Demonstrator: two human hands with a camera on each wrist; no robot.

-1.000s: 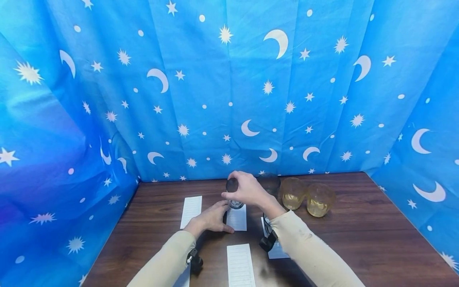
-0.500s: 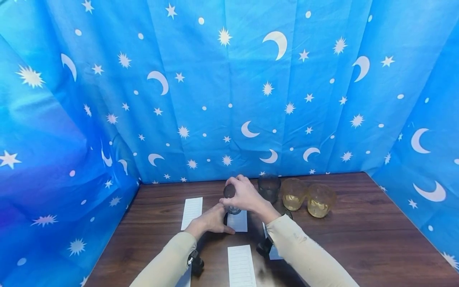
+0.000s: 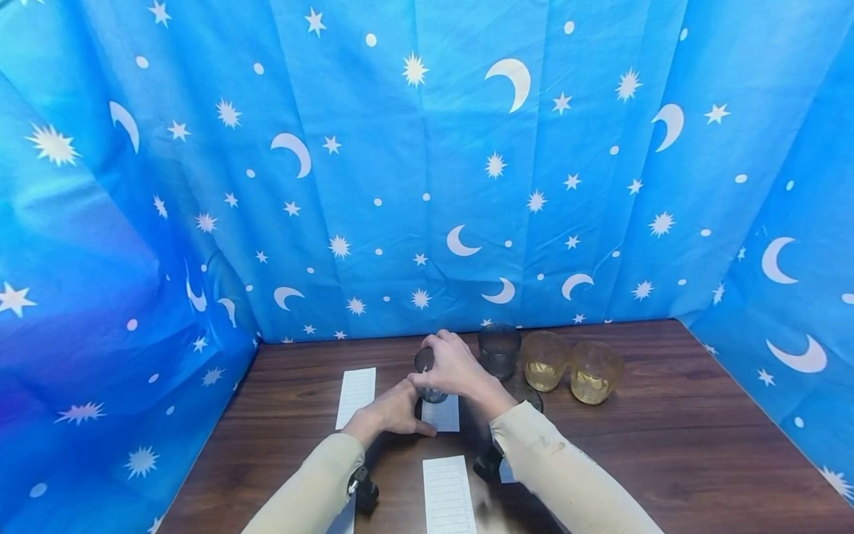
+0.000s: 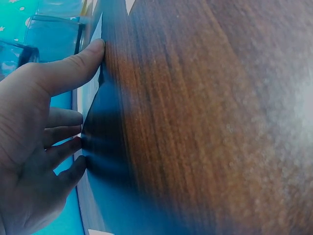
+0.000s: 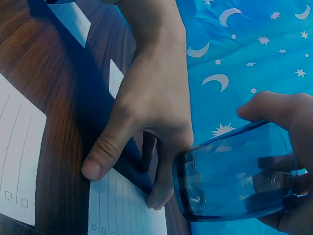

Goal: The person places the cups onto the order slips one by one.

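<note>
My right hand [image 3: 457, 365] grips a dark, clear glass tumbler [image 5: 234, 171] by its upper sides, thumb on one side and fingers on the other. In the head view the tumbler is upright over the far part of a white printed paper slip [image 3: 442, 415]; whether its base touches is unclear. My left hand [image 3: 395, 410] is beside that slip. Its thumb and fingertips touch down at the slip's edge, and the fingers are spread and only slightly bent. The right wrist view shows the left hand [image 5: 151, 103] close to the tumbler's base.
Right of the hands stand a dark glass [image 3: 500, 351] and two amber glasses [image 3: 545, 365]. Another dark glass [image 3: 531, 393] is partly behind my right forearm. More paper slips lie at the left [image 3: 356, 397] and front [image 3: 448, 493]. A blue star-patterned curtain [image 3: 400, 148] surrounds the table.
My right hand has lowered the tumbler a little and brought it slightly nearer to me, over the slip. The left hand has stayed almost in place.
</note>
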